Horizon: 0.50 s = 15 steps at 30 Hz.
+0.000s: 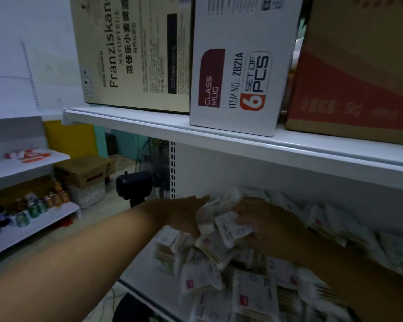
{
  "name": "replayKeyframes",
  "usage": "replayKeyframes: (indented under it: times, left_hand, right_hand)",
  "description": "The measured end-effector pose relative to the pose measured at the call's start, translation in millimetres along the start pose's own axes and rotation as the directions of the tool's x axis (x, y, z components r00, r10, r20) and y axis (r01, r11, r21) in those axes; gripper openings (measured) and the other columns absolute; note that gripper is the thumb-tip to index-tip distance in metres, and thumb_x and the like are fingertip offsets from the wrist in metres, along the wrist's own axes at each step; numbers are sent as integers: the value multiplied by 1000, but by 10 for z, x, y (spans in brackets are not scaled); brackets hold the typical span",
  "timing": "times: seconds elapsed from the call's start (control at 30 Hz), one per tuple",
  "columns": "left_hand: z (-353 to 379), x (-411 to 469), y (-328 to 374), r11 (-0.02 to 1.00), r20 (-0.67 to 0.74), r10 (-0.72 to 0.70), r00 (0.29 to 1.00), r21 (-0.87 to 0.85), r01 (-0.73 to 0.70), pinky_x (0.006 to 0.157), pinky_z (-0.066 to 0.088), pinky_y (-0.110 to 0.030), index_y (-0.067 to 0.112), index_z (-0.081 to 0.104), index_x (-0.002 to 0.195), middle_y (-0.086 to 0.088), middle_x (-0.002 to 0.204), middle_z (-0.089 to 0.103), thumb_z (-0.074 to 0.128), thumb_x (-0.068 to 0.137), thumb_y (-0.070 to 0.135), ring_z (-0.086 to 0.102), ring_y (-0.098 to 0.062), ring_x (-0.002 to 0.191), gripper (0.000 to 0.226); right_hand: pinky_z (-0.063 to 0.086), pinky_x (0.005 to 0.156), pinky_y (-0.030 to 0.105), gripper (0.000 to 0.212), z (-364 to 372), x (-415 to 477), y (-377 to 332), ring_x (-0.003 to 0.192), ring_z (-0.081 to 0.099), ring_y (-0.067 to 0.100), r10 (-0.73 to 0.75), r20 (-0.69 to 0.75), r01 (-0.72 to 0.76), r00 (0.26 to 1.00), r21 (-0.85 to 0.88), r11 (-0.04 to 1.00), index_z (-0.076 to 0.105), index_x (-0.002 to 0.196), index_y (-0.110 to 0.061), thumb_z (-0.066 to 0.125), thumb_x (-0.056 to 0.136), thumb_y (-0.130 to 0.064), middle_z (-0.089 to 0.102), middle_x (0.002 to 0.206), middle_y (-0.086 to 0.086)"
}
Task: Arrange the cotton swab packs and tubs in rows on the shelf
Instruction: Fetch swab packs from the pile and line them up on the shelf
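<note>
Bare and cut off by the lower-left corner, the left forearm [91, 252] stretches up and rightward into the shelving. The right forearm [358, 282] enters from the lower right, dark and smeared by motion.

Above them a white metal upper shelf [219, 145] carries three big boxes, all cropped by the top edge: a beige printed beer carton [130, 54], a white glass-mug carton [242, 66] and a brown-and-red cardboard carton [358, 77] whose print is too blurred to read.

On the white lower shelf [140, 263] lies a loose heap of white plastic cotton swab packs [254, 287], tilted and overlapping in no row. It runs out of view at the bottom and right, and blur hides the labels beyond small red marks.

To the left, well apart, a white side shelf [33, 226] holds small drink bottles [44, 203], soft and unreadable, and a black fan [135, 182] stands between the two units, partly hidden by the shelf upright.

The left hand [179, 212] is flat with fingers straight, its fingertips touching the back of the heap; its lower edge is hidden behind packs. The right hand [268, 226] curls round one small white swab pack [230, 228], held just above the heap, close beside the left hand.
</note>
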State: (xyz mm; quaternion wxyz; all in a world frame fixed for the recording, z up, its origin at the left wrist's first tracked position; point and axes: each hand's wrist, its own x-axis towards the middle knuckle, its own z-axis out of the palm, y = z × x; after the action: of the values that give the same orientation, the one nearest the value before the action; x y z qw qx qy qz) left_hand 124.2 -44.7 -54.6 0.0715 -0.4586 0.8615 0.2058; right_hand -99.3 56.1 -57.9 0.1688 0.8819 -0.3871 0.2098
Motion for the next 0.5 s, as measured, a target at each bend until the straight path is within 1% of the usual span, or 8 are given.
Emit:
replayKeyframes:
  times: [0.03,0.1,0.17,0.23,0.33,0.37,0.43,0.5]
  left_hand:
    - [-10,7,-18,1000,1,-3,1000,-9,3,117,17,-42,33,-10,149,-5,159,8,75,75,29,15,-25,144,113]
    - [-13,33,-62,998,-14,7,1000,-68,-8,113,27,-37,31,-7,150,-4,156,22,77,74,26,28,-24,140,113]
    - [-11,57,-108,990,-39,29,999,-140,-34,103,30,-25,27,0,151,-3,153,29,78,74,26,33,-22,137,110]
    - [-23,31,-163,982,-106,54,993,-174,-72,93,31,-20,23,11,151,-2,151,31,78,74,27,36,-19,132,102]
    - [-76,-83,-209,963,-296,104,949,-210,-171,89,33,-21,22,28,144,4,136,36,78,72,28,38,-10,112,88]
    - [-79,-126,-191,940,-343,120,932,-262,-217,86,34,-20,26,30,142,8,130,34,79,70,26,36,-8,110,87]
    - [-32,-209,-97,867,-403,147,903,-387,-314,76,41,-17,40,32,132,12,126,29,81,66,20,37,-7,111,84]
    - [99,-286,65,785,-432,171,886,-483,-387,60,45,-15,55,32,116,12,123,33,79,60,17,46,-11,108,82]
  right_hand:
    - [56,77,47,43,5,-11,3,104,64,34,1,-12,-1,1000,-3,1000,73,91,-3,61,85,-44,66,110,21]
    - [55,78,51,22,-18,-13,-12,105,62,39,95,-1,-95,995,-15,995,75,93,-7,77,75,-21,63,118,21]
    - [55,78,43,32,-56,-31,-49,99,63,36,191,-24,-192,981,-43,980,75,97,-13,80,66,-5,63,116,17]
    - [52,79,29,29,-137,-52,-110,96,63,27,286,-87,-291,954,-43,956,74,101,-17,72,73,-9,63,114,9]
    - [44,87,17,29,-270,-100,-219,100,60,14,504,-116,-488,856,139,862,70,110,-20,68,84,-7,60,115,-4]
    - [44,88,13,31,-301,-119,-270,103,59,13,600,-132,-557,789,258,789,67,110,-22,66,85,-4,59,113,-8]
    - [52,82,15,35,-364,-148,-434,97,64,16,810,-86,-621,581,596,509,63,105,-25,63,85,3,61,111,-7]
    - [57,66,22,32,-438,-204,-640,79,70,16,911,64,-496,408,853,162,66,99,-19,61,84,8,66,105,3]
